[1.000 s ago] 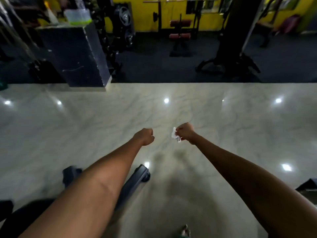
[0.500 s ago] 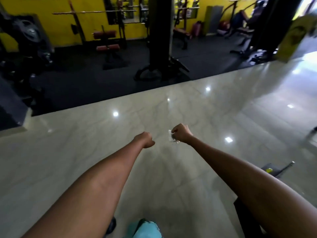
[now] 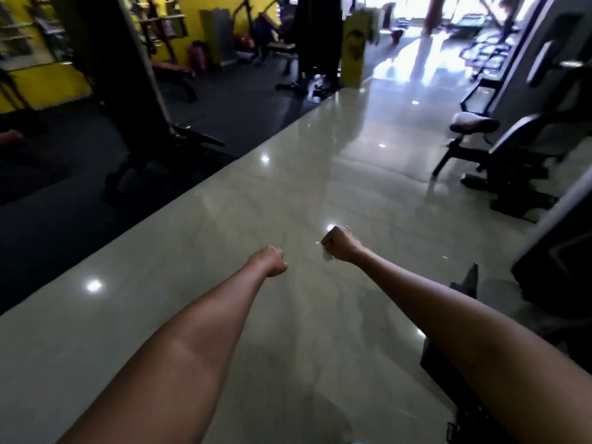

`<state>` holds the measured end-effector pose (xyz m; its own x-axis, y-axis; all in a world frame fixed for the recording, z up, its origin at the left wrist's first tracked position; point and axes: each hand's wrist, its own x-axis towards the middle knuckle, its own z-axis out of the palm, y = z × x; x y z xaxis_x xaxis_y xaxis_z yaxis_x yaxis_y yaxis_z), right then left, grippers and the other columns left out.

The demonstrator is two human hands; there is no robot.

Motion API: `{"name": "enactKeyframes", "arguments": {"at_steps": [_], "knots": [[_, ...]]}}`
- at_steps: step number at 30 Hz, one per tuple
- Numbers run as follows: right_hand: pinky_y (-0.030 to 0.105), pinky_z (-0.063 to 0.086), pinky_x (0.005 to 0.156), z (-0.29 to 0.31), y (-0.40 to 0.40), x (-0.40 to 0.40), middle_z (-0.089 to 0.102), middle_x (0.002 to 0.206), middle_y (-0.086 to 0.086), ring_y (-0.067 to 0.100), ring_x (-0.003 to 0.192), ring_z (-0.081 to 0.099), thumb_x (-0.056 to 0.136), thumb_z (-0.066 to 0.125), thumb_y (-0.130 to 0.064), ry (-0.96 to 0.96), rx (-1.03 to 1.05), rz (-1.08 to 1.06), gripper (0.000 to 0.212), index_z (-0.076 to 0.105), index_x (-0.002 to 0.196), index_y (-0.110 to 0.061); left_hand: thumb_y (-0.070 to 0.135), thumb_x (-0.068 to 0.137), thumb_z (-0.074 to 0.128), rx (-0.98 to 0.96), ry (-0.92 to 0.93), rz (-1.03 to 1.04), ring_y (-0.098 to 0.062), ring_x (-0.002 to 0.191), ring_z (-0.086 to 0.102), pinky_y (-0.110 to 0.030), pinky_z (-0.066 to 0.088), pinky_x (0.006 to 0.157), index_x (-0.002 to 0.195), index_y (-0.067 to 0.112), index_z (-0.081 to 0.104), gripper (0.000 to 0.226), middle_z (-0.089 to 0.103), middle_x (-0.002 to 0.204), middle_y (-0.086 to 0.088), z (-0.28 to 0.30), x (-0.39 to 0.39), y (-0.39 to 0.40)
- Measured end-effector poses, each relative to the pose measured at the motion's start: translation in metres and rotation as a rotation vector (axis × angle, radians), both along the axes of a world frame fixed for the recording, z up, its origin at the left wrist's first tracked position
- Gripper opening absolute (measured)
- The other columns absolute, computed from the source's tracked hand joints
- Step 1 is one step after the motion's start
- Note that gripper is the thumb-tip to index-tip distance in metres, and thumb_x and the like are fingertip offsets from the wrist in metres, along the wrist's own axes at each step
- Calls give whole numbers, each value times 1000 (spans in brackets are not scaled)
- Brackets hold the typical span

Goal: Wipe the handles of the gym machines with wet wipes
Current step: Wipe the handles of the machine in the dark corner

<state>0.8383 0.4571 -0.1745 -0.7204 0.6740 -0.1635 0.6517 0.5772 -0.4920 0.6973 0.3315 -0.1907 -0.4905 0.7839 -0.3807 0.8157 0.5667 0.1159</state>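
Both my arms reach forward over a glossy pale tiled floor [image 3: 288, 203]. My right hand [image 3: 339, 246] grips a crumpled white wet wipe [image 3: 326, 255], a small piece of which sticks out below the fist. My left hand [image 3: 270, 261] is curled into a fist and holds nothing that I can see. The two fists are apart, a hand's width between them. No machine handle is near either hand.
A black exercise bike with a pale saddle [image 3: 474, 125] and other dark machines [image 3: 557, 261] stand on the right. On the left, black rubber matting [image 3: 64, 200] carries a tall dark machine column [image 3: 128, 78] and benches against a yellow wall. A yellow sign [image 3: 352, 56] stands ahead.
The view has swung to the right: the grey box and weight bench have gone out of view, and the bike and machines on the right have come in. Both fists keep their pose, wipe still gripped.
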Motion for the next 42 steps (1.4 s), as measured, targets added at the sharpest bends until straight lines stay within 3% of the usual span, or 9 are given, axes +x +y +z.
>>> {"name": "enactKeyframes", "arguments": {"at_steps": [3,8,12,18,22,30,37,42], "knots": [[31,50,64,-4,28,1,70,91,20,29,88,67,85,62,-12,-37,14,-92,16,74,88,-2,27,93,46,0,-11,-98,-31,119,52,-34,44,92,120,1,59,39,53,131,-19,-3,-10,42],[31,50,64,-18,91,7,70,88,21,21,84,67,81,72,-23,-78,8,-218,20,75,86,-3,24,92,46,-17,-27,-254,-33,114,55,-35,46,90,114,1,63,36,56,127,-20,-15,-15,121],[25,39,59,-22,150,10,69,86,23,22,79,66,84,69,-23,-62,29,-284,18,75,84,-5,25,93,47,-1,-27,-338,-34,116,54,-37,46,92,117,1,62,37,54,129,-21,-15,-12,194],[35,54,68,-16,258,24,71,91,18,29,83,68,83,69,-19,-44,31,-362,14,75,92,-10,26,93,48,-6,-8,-443,-32,111,56,-33,46,86,115,5,63,33,55,127,-18,5,-3,316],[31,51,72,-5,320,40,70,100,16,27,91,67,84,62,-12,14,73,-435,20,73,100,-9,26,92,49,17,8,-526,-32,108,58,-32,47,83,109,4,65,33,58,124,-19,11,8,399],[24,42,60,-15,445,108,71,95,14,25,85,66,82,61,-11,-59,87,-615,17,74,92,-7,26,94,49,-5,20,-831,-29,115,54,-34,45,91,115,3,62,34,59,123,-14,11,73,571],[26,48,76,-17,547,189,70,100,12,24,94,65,82,59,-13,-84,88,-882,20,73,96,-8,24,96,46,6,23,-1113,-27,115,53,-34,44,93,117,3,61,33,58,124,-13,14,151,715],[26,49,69,4,594,254,71,86,12,22,83,67,78,60,-10,-24,100,-1121,15,74,84,-6,22,93,46,21,4,-1324,-29,111,56,-38,46,93,114,2,61,32,60,120,-13,23,233,798]]}}
